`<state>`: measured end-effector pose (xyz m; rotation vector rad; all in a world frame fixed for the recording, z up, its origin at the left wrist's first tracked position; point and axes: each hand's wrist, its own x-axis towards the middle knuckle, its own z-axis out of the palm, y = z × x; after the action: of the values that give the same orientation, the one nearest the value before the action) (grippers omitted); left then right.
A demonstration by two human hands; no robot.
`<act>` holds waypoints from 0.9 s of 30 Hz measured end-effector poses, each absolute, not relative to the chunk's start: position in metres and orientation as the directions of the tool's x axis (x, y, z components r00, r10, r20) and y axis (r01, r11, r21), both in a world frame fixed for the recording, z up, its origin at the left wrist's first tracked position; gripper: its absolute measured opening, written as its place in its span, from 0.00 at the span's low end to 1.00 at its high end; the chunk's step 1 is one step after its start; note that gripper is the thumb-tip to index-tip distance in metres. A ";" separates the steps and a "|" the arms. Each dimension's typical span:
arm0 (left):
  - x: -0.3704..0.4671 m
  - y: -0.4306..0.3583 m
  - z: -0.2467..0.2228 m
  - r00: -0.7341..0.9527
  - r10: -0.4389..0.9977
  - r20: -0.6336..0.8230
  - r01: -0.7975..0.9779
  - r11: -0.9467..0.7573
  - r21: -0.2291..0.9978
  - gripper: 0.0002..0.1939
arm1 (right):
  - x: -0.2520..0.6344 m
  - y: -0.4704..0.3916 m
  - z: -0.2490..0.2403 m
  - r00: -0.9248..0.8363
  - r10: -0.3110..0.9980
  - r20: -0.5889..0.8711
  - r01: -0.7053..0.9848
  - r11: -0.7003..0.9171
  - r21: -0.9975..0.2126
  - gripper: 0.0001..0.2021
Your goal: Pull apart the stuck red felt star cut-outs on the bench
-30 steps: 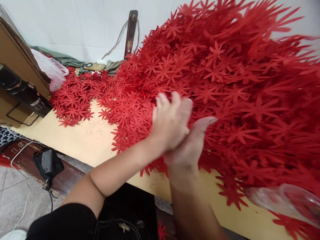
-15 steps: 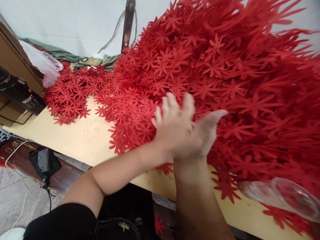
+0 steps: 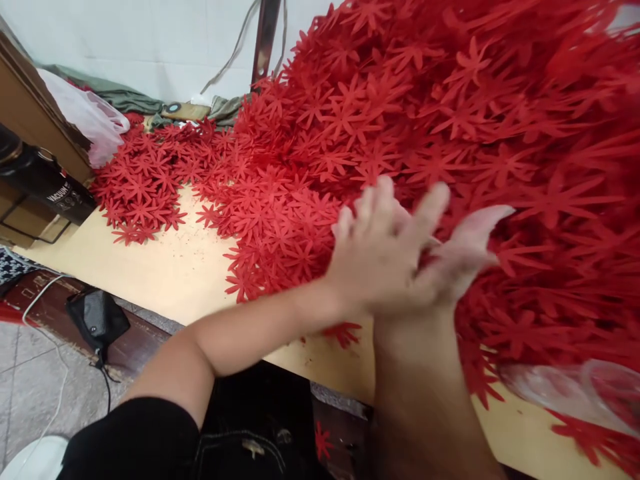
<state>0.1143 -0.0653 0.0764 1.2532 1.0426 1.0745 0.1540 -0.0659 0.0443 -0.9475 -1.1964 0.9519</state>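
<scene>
Red flower-like cutouts fill most of my feed: piled on the table, banked high against the wall on the right, running left into a lower heap.

Surroundings, big to small: white wall behind; pale tabletop, bare at front left apart from tiny dark specks; dark brown bench lower down; crumpled green cloth along the wall; dark upright strip with a grey cord; black pouch just off the table's front edge. Blocking my view: both forearms, crossing the pile's front. Left hand lies over the right hand near its wrist, touching, fingers loosely spread, blurred. Right hand is mostly covered, one digit pointing out to the right; I can't tell whether it pinches anything.

Cutouts: flat, narrow rounded petals radiating from a centre, bright red on top, darker in the gaps, stacked in layers at mixed angles. One loose piece sits below table level.

Containers, same order: cardboard box far left, contents hidden from me; black flask marked VACUUM, tilted in front of it; thin white bag beside the low heap, contents unclear; clear plastic cup on its side at right, red showing through, inside or behind unclear.
</scene>
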 end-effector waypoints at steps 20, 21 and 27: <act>0.066 -0.003 0.056 0.286 0.856 0.432 0.264 -0.503 0.823 0.18 | 0.156 -0.030 0.020 0.230 0.925 -0.302 -0.742 -0.034 -0.669 0.23; 0.061 -0.006 0.053 0.298 0.855 0.425 0.225 -0.496 0.839 0.19 | 0.156 -0.028 0.023 0.230 0.930 -0.287 -0.761 -0.012 -0.649 0.23; 0.051 -0.018 0.033 0.325 0.916 0.235 0.216 -0.313 0.925 0.36 | 0.148 -0.029 0.041 0.122 0.965 -0.231 -0.742 -0.066 -0.667 0.27</act>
<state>0.0506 -0.0179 0.0334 1.7427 1.0181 1.0394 0.1482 -0.0294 0.0408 -0.7829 -0.3641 1.4517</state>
